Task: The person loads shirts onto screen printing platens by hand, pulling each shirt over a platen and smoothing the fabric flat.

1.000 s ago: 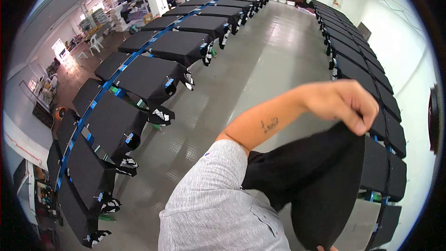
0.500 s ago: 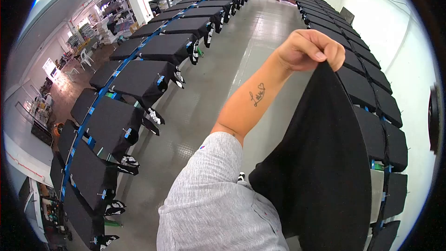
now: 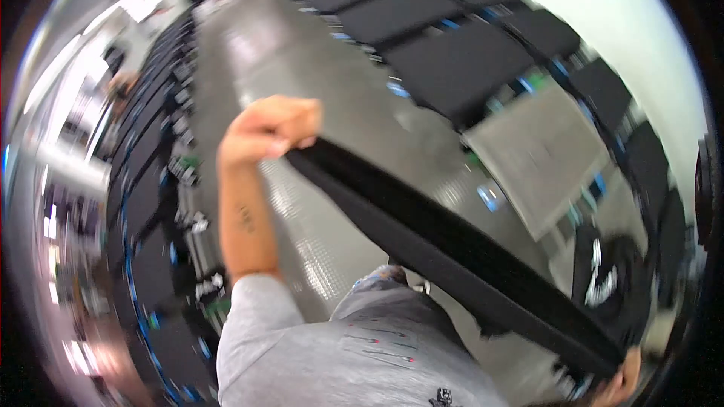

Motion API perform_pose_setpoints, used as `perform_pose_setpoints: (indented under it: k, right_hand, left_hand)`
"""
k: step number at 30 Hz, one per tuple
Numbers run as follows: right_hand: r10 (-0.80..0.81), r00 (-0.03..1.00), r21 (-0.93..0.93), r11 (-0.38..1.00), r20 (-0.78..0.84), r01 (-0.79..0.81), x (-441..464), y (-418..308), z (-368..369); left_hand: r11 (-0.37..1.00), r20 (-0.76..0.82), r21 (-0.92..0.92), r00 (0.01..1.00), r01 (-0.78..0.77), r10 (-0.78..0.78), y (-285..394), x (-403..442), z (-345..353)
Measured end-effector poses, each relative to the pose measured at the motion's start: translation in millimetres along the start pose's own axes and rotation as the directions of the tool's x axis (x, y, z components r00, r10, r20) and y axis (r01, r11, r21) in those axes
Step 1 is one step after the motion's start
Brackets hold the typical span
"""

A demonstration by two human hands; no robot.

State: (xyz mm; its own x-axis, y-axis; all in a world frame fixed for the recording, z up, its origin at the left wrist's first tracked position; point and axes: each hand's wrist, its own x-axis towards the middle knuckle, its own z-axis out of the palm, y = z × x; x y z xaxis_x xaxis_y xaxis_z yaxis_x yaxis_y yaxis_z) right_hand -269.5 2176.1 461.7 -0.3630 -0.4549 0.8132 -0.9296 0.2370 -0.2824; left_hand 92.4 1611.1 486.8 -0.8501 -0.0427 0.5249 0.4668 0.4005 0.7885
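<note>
A black cloth [image 3: 452,249] is pulled taut in a long diagonal band between my two hands. My left hand [image 3: 271,126], raised at the upper left, has its fingers closed on one end. Low at the right edge, my right hand [image 3: 624,378] grips the other end, partly blurred. Beyond the cloth lies a bare grey board [image 3: 539,158] in the right-hand row. Close to my right hand is a bunched black garment with white print [image 3: 603,275].
Rows of black-covered boards [image 3: 456,64] run along the right, with blue clips on their rails. Another such row [image 3: 154,203] stretches along the left. A grey floor aisle [image 3: 324,68] lies between them. Much of the view is motion-blurred.
My view has swung toward the right-hand row. The cloth, hanging from my left hand before, is now stretched between both hands. My right hand and the bare board have come into view.
</note>
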Motion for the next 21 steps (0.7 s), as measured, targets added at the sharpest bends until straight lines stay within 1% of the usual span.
perform_pose_setpoints:
  k: [1, 2, 3, 4, 5, 6, 7, 8, 9, 10, 11, 12, 13, 14, 15, 16, 17, 18, 19, 20, 21]
  right_hand:
    - [0.401, 0.915, 0.171, 0.906, -0.048, -0.388, -31, 4, 5]
    - [0.418, 0.905, 0.097, 0.9, 0.081, -0.424, -45, 18, 7]
    - [0.427, 0.88, 0.016, 0.898, 0.207, -0.44, -61, 33, 8]
    - [0.54, 0.781, -0.097, 0.836, 0.313, -0.539, -63, 20, 35]
    - [0.502, 0.807, -0.156, 0.865, 0.312, -0.478, -66, 20, 70]
    - [0.546, 0.767, -0.208, 0.838, 0.338, -0.504, -75, 18, 96]
    - [0.646, 0.609, -0.115, 0.724, 0.46, -0.68, -80, 22, 120]
    - [0.629, 0.645, -0.104, 0.746, 0.434, -0.657, -101, 34, 148]
    - [0.602, 0.677, -0.1, 0.774, 0.424, -0.625, -122, 47, 174]
    - [0.553, 0.693, -0.112, 0.812, 0.462, -0.573, -138, 60, 198]
    - [0.514, 0.728, -0.287, 0.858, 0.454, -0.426, -152, 63, 219]
    - [0.58, 0.642, -0.348, 0.815, 0.501, -0.464, -176, 78, 239]
    - [0.676, 0.524, -0.371, 0.73, 0.519, -0.574, -194, 91, 259]
    - [0.725, 0.424, -0.355, 0.656, 0.543, -0.666, -210, 106, 274]
    - [0.732, 0.336, -0.235, 0.557, 0.593, -0.797, -223, 125, 285]
    - [0.716, 0.257, -0.114, 0.425, 0.649, -0.898, -227, 142, 293]
    - [0.717, 0.216, -0.01, 0.297, 0.663, -0.955, -219, 152, 296]
    - [0.711, 0.176, 0.091, 0.156, 0.681, -0.984, -209, 160, 296]
    - [0.716, 0.103, 0.117, 0.03, 0.69, -0.993, -197, 170, 295]
    - [0.729, 0.071, 0.169, -0.063, 0.681, -0.984, -184, 172, 296]
    - [0.715, 0.076, 0.239, -0.13, 0.695, -0.962, -183, 183, 299]
  left_hand:
    - [1.0, -0.057, -0.003, 0.998, 0.029, -0.029, -20, 3, 5]
    - [0.995, -0.052, -0.012, 0.994, 0.1, -0.1, -44, 4, 4]
    - [0.966, -0.045, -0.023, 0.965, 0.257, -0.258, -65, 6, 6]
    - [0.935, 0.001, -0.026, 0.935, 0.354, -0.354, -97, -1, 3]
    - [0.888, 0.025, -0.002, 0.888, 0.46, -0.459, -133, -4, 2]
    - [0.828, 0.036, 0.034, 0.827, 0.56, -0.561, -170, -10, 6]
    - [0.767, 0.061, 0.034, 0.765, 0.641, -0.641, -210, -16, 12]
    - [0.698, 0.079, 0.043, 0.694, 0.715, -0.715, -248, -23, 20]
    - [0.688, 0.144, 0.117, 0.673, 0.716, -0.725, -284, -26, 28]
    - [0.685, 0.203, 0.157, 0.656, 0.711, -0.727, -325, -34, 37]
    - [0.736, 0.184, 0.406, 0.74, 0.542, -0.646, -350, -38, 48]
    - [0.726, 0.244, 0.479, 0.719, 0.493, -0.65, -383, -42, 54]
    - [0.697, 0.267, 0.496, 0.673, 0.517, -0.69, -403, -35, 59]
    - [0.665, 0.285, 0.516, 0.623, 0.54, -0.728, -423, -24, 63]
    - [0.702, 0.346, 0.427, 0.614, 0.57, -0.709, -450, -14, 59]
    - [0.726, 0.404, 0.337, 0.604, 0.6, -0.687, -478, -4, 51]
    - [0.734, 0.46, 0.246, 0.591, 0.633, -0.663, -501, 9, 42]
    - [0.62, 0.437, 0.06, 0.538, 0.782, -0.721, -507, 30, 35]
    - [0.645, 0.454, 0.056, 0.556, 0.762, -0.696, -513, 53, 26]
    - [0.673, 0.469, 0.052, 0.577, 0.738, -0.669, -511, 81, 19]
    - [0.633, 0.494, -0.015, 0.556, 0.774, -0.669, -517, 102, 15]
